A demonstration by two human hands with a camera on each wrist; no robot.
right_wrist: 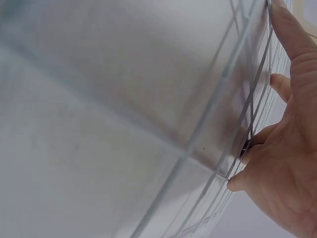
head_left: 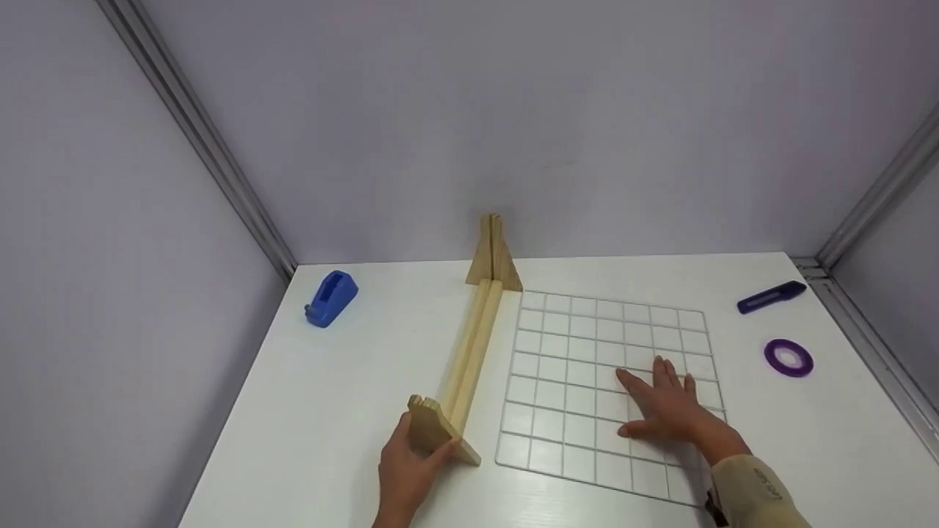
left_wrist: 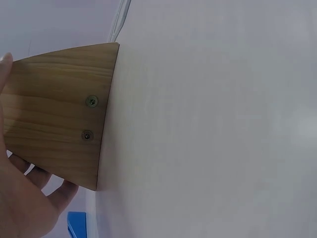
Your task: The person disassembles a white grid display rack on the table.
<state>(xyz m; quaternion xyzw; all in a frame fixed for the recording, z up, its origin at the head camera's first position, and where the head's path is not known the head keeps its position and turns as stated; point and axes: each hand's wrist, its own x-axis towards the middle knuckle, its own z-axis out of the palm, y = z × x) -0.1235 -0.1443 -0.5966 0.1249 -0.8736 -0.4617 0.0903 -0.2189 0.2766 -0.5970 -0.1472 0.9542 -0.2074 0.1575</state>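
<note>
A wooden stand [head_left: 473, 352] with two long rails and a tapered slotted board at each end lies lengthwise on the white table. My left hand [head_left: 407, 469] grips its near end board [head_left: 429, 429], thumb on one edge and fingers on the other. Two bolt heads show on that board's outer face [left_wrist: 54, 114] in the left wrist view. Right of the stand, a white wire grid panel [head_left: 566, 359] lies flat. My right hand [head_left: 667, 411] rests on the grid with fingers spread, its fingertips touching the wires in the right wrist view.
A blue tape dispenser [head_left: 334, 297] sits at the back left. Toward the right edge are a dark purple cutter-like tool [head_left: 770, 298] and a purple ring [head_left: 770, 358], perhaps a tape roll. The far end board [head_left: 506, 257] stands near the back wall.
</note>
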